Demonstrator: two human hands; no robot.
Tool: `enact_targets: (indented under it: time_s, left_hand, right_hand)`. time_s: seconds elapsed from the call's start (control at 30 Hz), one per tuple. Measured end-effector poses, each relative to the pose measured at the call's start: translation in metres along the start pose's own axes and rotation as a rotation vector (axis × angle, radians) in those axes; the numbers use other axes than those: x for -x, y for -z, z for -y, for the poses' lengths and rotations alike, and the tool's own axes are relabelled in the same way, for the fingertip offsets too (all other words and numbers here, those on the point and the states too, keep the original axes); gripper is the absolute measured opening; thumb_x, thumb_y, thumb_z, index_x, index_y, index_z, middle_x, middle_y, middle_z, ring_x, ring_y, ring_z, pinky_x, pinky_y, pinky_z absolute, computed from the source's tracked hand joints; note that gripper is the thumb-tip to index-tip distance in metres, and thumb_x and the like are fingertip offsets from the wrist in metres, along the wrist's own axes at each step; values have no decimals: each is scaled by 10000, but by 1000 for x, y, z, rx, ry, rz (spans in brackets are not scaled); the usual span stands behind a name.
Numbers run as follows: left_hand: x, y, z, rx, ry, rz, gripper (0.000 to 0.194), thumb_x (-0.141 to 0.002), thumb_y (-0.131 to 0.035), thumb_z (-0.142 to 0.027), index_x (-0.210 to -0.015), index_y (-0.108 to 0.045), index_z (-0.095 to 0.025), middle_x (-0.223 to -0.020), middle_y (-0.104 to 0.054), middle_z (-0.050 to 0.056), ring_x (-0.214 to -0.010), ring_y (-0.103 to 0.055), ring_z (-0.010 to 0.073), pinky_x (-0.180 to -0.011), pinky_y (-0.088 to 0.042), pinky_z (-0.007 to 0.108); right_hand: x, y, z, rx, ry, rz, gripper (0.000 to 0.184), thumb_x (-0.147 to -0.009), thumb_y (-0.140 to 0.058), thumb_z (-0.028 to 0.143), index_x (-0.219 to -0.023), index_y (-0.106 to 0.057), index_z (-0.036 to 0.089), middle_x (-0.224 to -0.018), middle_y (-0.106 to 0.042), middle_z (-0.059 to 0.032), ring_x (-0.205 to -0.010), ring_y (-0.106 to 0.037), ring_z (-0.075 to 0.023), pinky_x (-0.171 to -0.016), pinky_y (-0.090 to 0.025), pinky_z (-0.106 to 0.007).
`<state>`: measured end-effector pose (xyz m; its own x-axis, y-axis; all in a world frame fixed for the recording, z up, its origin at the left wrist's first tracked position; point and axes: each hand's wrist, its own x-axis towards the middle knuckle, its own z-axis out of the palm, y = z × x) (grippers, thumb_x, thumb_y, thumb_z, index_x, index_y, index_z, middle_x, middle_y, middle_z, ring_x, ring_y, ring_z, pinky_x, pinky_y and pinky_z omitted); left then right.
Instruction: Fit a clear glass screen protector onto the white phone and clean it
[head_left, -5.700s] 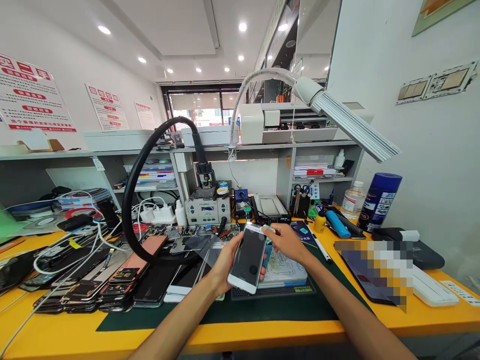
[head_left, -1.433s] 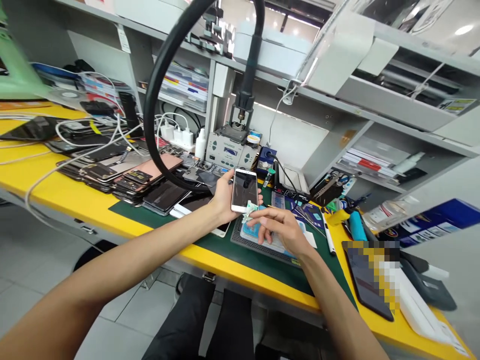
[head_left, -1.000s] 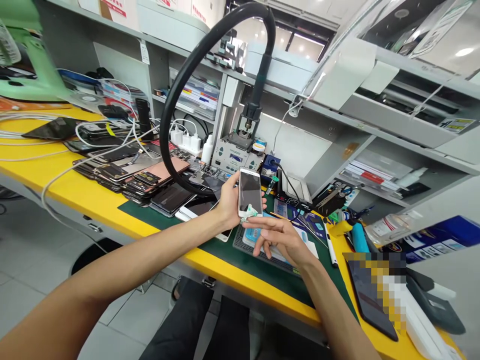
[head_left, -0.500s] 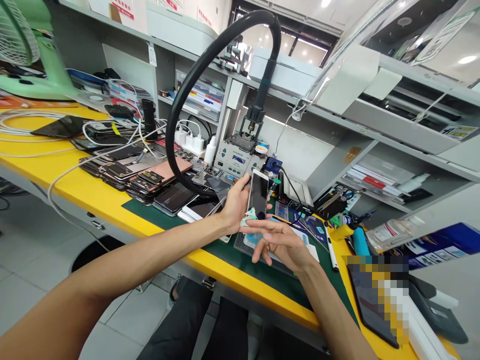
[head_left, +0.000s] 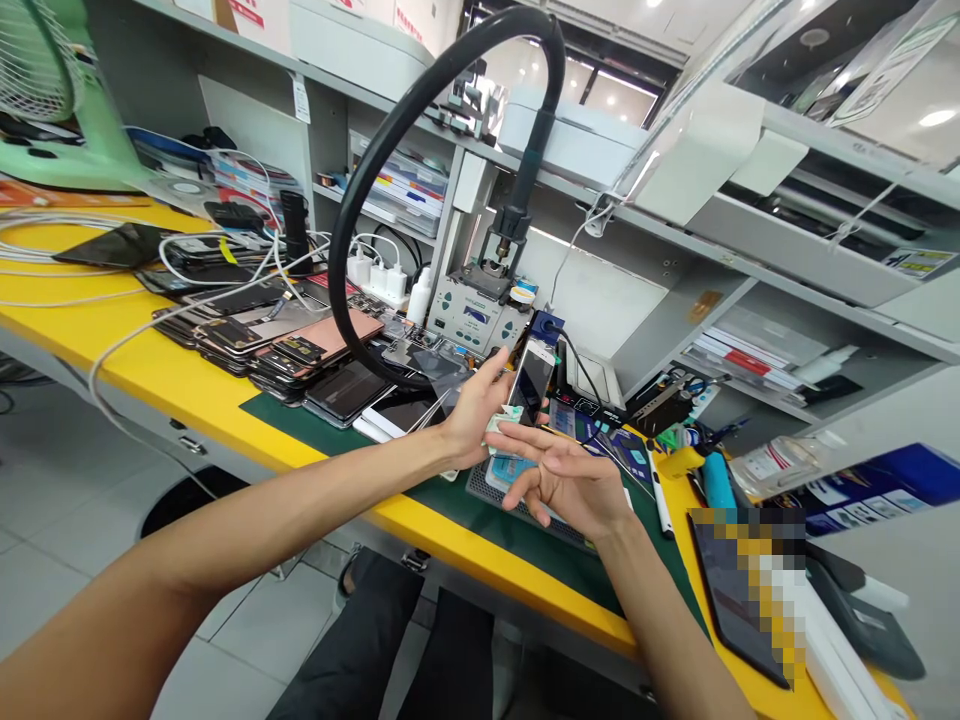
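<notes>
My left hand (head_left: 474, 410) grips a white smartphone (head_left: 532, 379) by its lower end, holding it upright and tilted to the right, its dark screen facing me. My right hand (head_left: 559, 475) is just below it, palm turned up, fingers spread, and its thumb and forefinger pinch a small crumpled white-and-green wipe (head_left: 504, 419) against the phone's bottom edge. Both hands hover over a grey work mat (head_left: 517, 493) on the green bench pad (head_left: 337, 440).
A stack of phone screens and back panels (head_left: 285, 345) lies to the left with white cables (head_left: 150, 320). A black hose loop (head_left: 360, 190) rises to a rework station (head_left: 472, 310). Tools, a bottle (head_left: 780, 462) and a dark tablet (head_left: 739, 600) sit at the right on the yellow bench (head_left: 172, 385).
The phone has swung from facing me flat to tilted rightward and has moved up and right. My right hand has turned palm up, still pinching the wipe at the phone's lower edge.
</notes>
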<state>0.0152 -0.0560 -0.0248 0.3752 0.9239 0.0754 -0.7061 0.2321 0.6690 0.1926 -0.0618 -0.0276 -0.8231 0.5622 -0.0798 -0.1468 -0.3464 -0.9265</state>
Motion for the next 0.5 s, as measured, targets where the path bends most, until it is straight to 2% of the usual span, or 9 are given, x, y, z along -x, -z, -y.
enact_targets:
  time_s: [0.13,0.3,0.4,0.5]
  left_hand:
    - [-2,3,5,33,45,35,660,-890,-440,-705,-1214,-653,-171,-983,-737,101,-885,-705,243,-794,-546,324]
    - [-1,4,10,-8,-18,20,594,-888,-517,-654,-1236,-655,-192,-1162,-716,87,-1083,-667,257,-964,-497,337]
    - [2,-1,9,-66,-6,42,684,-880,-494,-688,-1303,-618,-165,-1222,-696,118,-1190,-616,300,-1047,-441,401]
    - [5,-4,9,-134,-29,-13,705,-885,-480,-685,-1398,-550,-206,-1344,-636,111,-1329,-508,323,-1136,-336,465]
  right_hand:
    - [1,0,3,8,23,-6,516,-844,-561,237,-1355,-608,187,-1528,-457,-169,-852,-758,-246,-458,-483,-215]
    - [4,-1,7,35,75,7,546,-820,-585,263,-1362,-601,194,-1545,-435,-163,-890,-752,-261,-465,-486,-221]
    - [6,1,9,25,98,15,552,-812,-582,269,-1358,-601,189,-1541,-440,-169,-908,-748,-273,-466,-488,-227]
    - [8,2,11,15,117,21,552,-813,-575,264,-1359,-595,187,-1544,-436,-170,-927,-744,-285,-466,-483,-232]
